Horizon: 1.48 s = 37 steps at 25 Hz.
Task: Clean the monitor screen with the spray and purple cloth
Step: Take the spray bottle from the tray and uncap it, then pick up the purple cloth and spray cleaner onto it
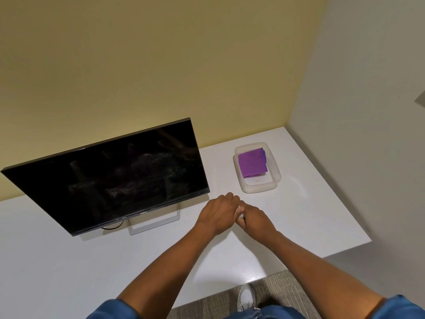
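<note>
The black monitor stands tilted on the white desk, its dark screen smeared with dusty marks. A folded purple cloth lies in a clear plastic container to the right of the monitor. My left hand and my right hand meet just in front of the monitor's right corner, both closed around a small white object, probably the spray. Only a sliver of that object shows between the hands.
The white desk ends at a right edge near a grey wall and at a front edge above grey carpet. My white shoe shows below. The monitor's silver stand and a cable sit under the screen.
</note>
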Each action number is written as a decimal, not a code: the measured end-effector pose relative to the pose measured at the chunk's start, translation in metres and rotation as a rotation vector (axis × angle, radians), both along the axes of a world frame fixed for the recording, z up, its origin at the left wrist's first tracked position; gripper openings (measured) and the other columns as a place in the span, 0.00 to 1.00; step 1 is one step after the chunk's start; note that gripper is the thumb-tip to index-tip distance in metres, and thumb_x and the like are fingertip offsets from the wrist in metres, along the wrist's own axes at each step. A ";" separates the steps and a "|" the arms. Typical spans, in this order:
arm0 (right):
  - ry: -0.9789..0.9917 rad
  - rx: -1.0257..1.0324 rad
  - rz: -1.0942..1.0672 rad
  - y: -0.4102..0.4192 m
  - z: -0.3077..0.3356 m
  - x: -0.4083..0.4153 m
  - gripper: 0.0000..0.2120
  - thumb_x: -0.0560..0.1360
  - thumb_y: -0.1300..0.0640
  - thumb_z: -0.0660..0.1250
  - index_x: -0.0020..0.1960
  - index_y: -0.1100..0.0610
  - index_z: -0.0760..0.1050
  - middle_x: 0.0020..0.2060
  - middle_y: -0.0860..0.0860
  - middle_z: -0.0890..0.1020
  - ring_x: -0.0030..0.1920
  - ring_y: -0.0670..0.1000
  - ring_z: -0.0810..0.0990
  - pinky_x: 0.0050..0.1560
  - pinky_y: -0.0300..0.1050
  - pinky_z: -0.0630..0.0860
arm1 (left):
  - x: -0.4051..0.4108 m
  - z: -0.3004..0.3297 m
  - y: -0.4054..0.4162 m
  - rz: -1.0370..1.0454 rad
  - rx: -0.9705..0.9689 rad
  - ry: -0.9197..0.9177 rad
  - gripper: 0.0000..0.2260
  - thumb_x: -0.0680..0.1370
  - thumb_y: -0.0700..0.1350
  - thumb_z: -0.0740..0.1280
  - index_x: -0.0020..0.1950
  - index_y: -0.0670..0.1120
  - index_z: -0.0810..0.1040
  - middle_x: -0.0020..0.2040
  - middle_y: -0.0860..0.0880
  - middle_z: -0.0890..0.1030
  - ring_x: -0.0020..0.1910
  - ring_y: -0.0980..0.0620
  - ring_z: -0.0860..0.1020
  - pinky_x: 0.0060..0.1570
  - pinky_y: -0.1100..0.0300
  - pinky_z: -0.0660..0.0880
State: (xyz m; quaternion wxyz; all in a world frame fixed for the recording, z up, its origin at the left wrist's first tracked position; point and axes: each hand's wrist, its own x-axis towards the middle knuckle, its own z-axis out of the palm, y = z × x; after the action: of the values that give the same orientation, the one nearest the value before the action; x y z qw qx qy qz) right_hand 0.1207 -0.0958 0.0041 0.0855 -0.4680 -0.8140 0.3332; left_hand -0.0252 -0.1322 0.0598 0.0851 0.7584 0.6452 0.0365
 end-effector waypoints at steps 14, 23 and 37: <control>-0.117 0.104 -0.246 0.003 -0.015 0.017 0.09 0.78 0.59 0.57 0.44 0.50 0.58 0.38 0.49 0.73 0.37 0.53 0.73 0.37 0.48 0.72 | 0.038 -0.015 0.006 0.522 -0.078 -0.318 0.26 0.82 0.57 0.51 0.41 0.42 0.79 0.41 0.43 0.82 0.41 0.44 0.79 0.40 0.56 0.72; 0.101 -0.046 -0.356 0.018 -0.028 0.049 0.09 0.77 0.52 0.65 0.45 0.50 0.64 0.37 0.46 0.76 0.38 0.52 0.76 0.38 0.45 0.71 | 0.006 -0.057 0.022 0.472 -0.113 -0.186 0.13 0.82 0.50 0.61 0.57 0.44 0.78 0.52 0.45 0.81 0.50 0.46 0.80 0.45 0.59 0.71; 0.135 -0.078 -0.390 0.027 -0.035 0.083 0.09 0.74 0.60 0.69 0.50 0.54 0.70 0.40 0.46 0.79 0.40 0.45 0.76 0.39 0.32 0.67 | 0.007 -0.136 0.025 0.339 -0.163 -0.052 0.13 0.58 0.40 0.79 0.33 0.45 0.75 0.28 0.46 0.75 0.21 0.43 0.75 0.21 0.63 0.68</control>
State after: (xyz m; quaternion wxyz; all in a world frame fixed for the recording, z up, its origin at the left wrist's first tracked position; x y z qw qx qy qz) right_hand 0.2039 -0.0684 -0.0312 0.1848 -0.5963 -0.6868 0.3723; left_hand -0.0179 -0.1070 -0.0765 0.1554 0.6284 0.7620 0.0176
